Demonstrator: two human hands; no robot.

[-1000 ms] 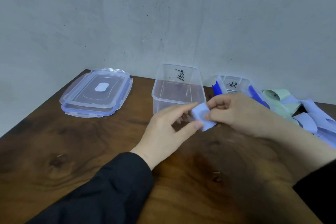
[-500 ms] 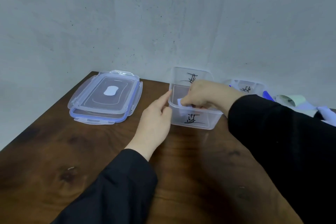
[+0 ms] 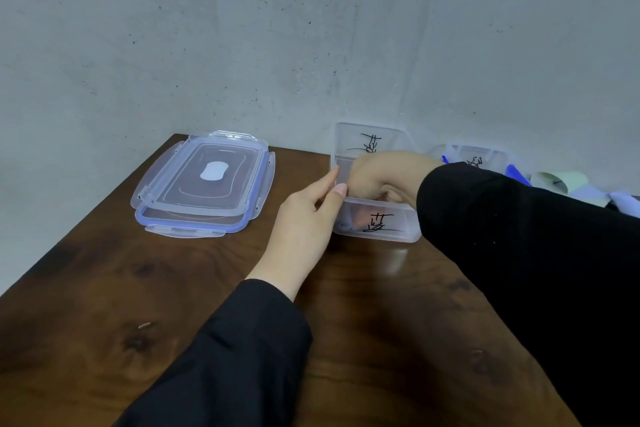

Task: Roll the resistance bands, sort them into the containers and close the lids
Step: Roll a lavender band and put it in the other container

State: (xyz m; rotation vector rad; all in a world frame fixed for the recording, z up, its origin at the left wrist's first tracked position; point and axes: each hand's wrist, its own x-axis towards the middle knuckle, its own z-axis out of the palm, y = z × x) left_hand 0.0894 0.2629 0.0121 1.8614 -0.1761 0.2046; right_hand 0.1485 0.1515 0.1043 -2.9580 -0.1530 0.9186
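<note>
A clear container (image 3: pixel 398 234) with black writing on its wall stands at the table's back middle. My right hand (image 3: pixel 381 173) reaches down into it, and its fingers hold a pale blue rolled band (image 3: pixel 344 224), dimly visible through the front wall near the bottom left corner. My left hand (image 3: pixel 308 218) rests against the container's left front corner, with its straight index finger along the side wall and its thumb on the rim. A second clear container (image 3: pixel 485 156) with blue clips stands behind my right sleeve.
Two clear lids with blue seals (image 3: pixel 204 184) lie stacked at the back left of the wooden table (image 3: pixel 104 288). Loose green bands (image 3: pixel 561 180) and pale blue bands (image 3: pixel 623 201) lie at the far right. A grey wall runs close behind the table.
My right hand carried the rolled band from in front of the container over its rim and down inside. My left hand let go of the band and moved to the container's corner.
</note>
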